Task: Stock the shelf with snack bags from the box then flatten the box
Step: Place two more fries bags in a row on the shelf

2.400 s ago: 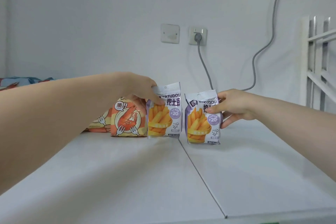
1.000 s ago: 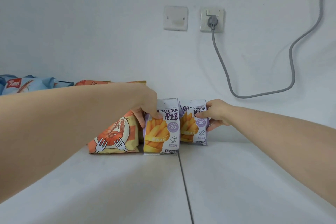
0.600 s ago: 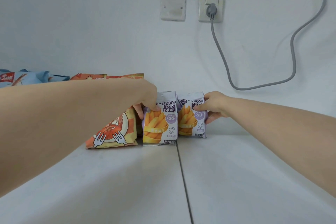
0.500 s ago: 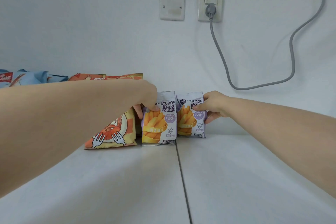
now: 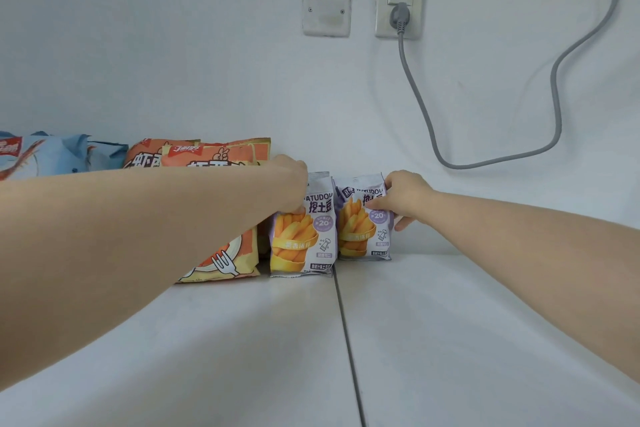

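- Gripping the top of the left fries bag [image 5: 301, 239] with the left hand [image 5: 291, 184], fingers curling over its upper left corner and down onto the printed front.
- Pinching the upper right part of the right fries bag [image 5: 360, 236] with the right hand [image 5: 407, 198], thumb lying across the front and the other fingers reaching round behind.
- Standing both purple bags upright, side by side and touching, at 12 o'clock on the white shelf [image 5: 450, 340], close to the back wall [image 5: 173, 45].
- Setting the left fries bag just at 9 o'clock of the dark seam [image 5: 347, 340], a line running front to back through the matte shelf surface, and the right fries bag at 3 o'clock of it, slightly further back.
- Crossing the left forearm [image 5: 138, 236] over the orange snack bags [image 5: 225, 260], these standing just at 9 o'clock of the left fries bag, the front one carrying a drawn fork and plate.
- Passing blue snack bags [image 5: 52, 156] further out at 9 o'clock, cut by the left edge of the view.
- Facing a plain white wall, with a blank cover plate [image 5: 326, 10] at 12 o'clock above the fries bags and a socket [image 5: 414, 0] just at 3 o'clock of that plate.
- Tracing a grey cable [image 5: 415, 90] from the plug [image 5: 398, 15] in the socket down toward 5 o'clock, looping low near the shelf, then climbing toward 1 o'clock and out at the top right corner.
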